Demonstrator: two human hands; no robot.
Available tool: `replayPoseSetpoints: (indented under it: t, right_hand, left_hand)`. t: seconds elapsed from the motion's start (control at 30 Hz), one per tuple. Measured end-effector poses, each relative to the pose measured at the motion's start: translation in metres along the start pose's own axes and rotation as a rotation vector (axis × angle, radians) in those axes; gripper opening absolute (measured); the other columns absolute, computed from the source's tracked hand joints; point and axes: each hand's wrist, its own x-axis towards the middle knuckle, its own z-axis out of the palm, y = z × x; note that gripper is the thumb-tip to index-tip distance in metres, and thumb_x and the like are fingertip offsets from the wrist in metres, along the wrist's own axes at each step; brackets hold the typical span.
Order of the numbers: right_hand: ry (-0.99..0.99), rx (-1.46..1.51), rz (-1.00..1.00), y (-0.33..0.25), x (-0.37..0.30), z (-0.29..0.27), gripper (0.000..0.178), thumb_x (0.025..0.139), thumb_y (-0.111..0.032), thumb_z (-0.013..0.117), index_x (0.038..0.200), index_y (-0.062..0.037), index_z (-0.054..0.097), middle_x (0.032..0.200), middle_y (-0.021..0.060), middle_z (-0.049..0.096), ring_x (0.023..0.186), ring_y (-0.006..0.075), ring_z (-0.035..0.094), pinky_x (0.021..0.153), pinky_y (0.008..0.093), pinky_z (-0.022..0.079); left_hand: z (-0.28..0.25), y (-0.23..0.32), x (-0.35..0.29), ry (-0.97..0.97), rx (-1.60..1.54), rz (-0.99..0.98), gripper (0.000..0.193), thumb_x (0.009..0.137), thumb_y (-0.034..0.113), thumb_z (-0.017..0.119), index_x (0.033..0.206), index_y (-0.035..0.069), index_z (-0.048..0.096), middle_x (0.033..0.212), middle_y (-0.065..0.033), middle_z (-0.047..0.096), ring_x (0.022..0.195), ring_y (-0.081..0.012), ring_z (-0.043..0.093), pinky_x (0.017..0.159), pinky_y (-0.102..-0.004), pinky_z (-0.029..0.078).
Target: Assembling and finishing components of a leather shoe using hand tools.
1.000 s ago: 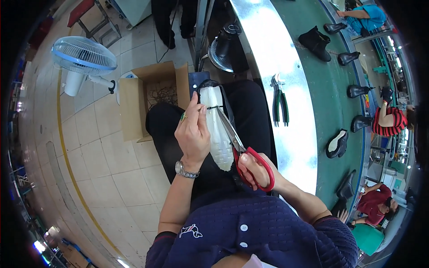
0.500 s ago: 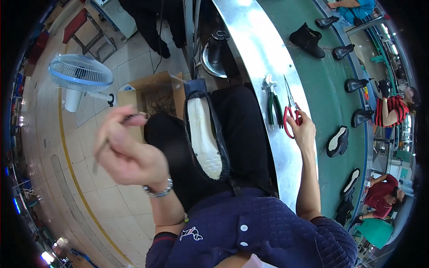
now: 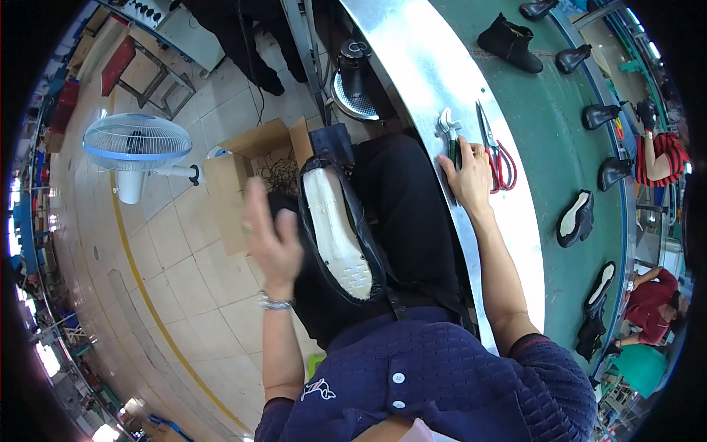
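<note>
A black shoe [image 3: 335, 228] stands sole up between my thighs, its pale insole board facing me and its dark upper edge folded around it. My left hand [image 3: 274, 239] is raised just left of the shoe, apart from it, with fingers stretched and nothing visible in them. On the metal ledge at my right, my right hand [image 3: 471, 177] closes around the green handles of the pliers [image 3: 448, 125], partly covering them. Beside that hand lie scissors [image 3: 502, 166] with red handles, blades pointing away from me.
An open cardboard box [image 3: 228, 191] with dark scraps stands on the floor ahead left, near a white and blue fan [image 3: 136, 144]. Right of the ledge, a green conveyor [image 3: 515, 110] carries several black shoes and a black boot [image 3: 509, 44]. Co-workers sit beyond it.
My right hand has let go of the scissors, which now lie farther away, and taken hold of the pliers. My left hand has opened and moved right, toward the shoe.
</note>
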Motion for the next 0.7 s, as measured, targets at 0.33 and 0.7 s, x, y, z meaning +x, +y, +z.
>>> replayPoseSetpoints:
  t: [0.33, 0.7]
  right_hand:
    - [-0.312, 1.151, 0.585, -0.008, -0.001, -0.058, 0.051, 0.092, -0.021, 0.062, 0.138, -0.0019, 0.052, 0.091, 0.0016, 0.063, 0.081, 0.0115, 0.058, 0.076, 0.0274, 0.045]
    - [-0.918, 1.476, 0.398, -0.054, -0.033, -0.130, 0.067, 0.095, -0.007, 0.054, 0.153, -0.0022, 0.020, 0.121, 0.0257, 0.063, 0.109, 0.0280, 0.064, 0.093, 0.0332, 0.049]
  left_hand:
    - [0.060, 0.083, 0.080, -0.561, -0.163, 0.449, 0.058, 0.084, 0.038, 0.071, 0.124, -0.002, 0.061, 0.117, -0.0185, 0.065, 0.113, -0.0354, 0.059, 0.100, -0.0400, 0.044]
    - [0.088, 0.076, 0.124, -0.605, -0.278, 0.254, 0.024, 0.093, 0.024, 0.062, 0.109, 0.006, 0.068, 0.086, -0.0170, 0.067, 0.076, -0.0314, 0.064, 0.069, -0.0377, 0.048]
